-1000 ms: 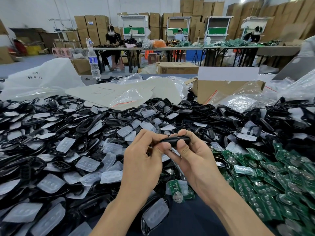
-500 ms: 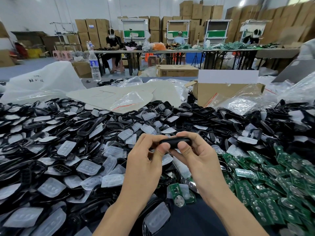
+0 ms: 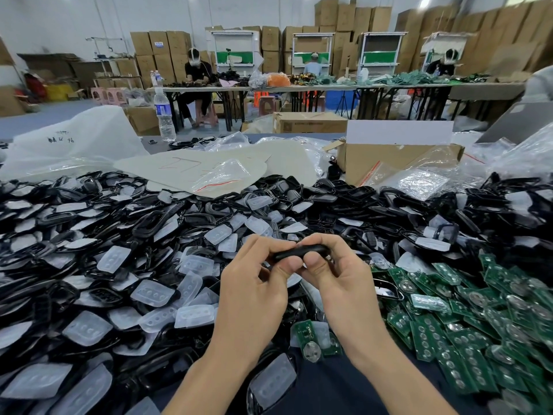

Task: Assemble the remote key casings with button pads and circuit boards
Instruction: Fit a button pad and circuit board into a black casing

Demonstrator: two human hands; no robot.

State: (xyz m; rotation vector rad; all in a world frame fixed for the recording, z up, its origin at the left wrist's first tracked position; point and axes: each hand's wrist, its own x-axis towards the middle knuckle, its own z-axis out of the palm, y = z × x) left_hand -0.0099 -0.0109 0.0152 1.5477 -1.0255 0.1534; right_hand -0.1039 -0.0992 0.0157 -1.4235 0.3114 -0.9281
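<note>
bright overhead ceiling light | soft shadows | sharp centre | fisheye-bent edges

Two bare forearms show: the left forearm (image 3: 209, 378) at 7 o'clock and the right forearm (image 3: 398, 375) at 5 o'clock, both uncovered to the frame's edge. The left hand (image 3: 254, 298) and right hand (image 3: 344, 283) are bare too, with short, plain thumbnails (image 3: 312, 260).
</note>
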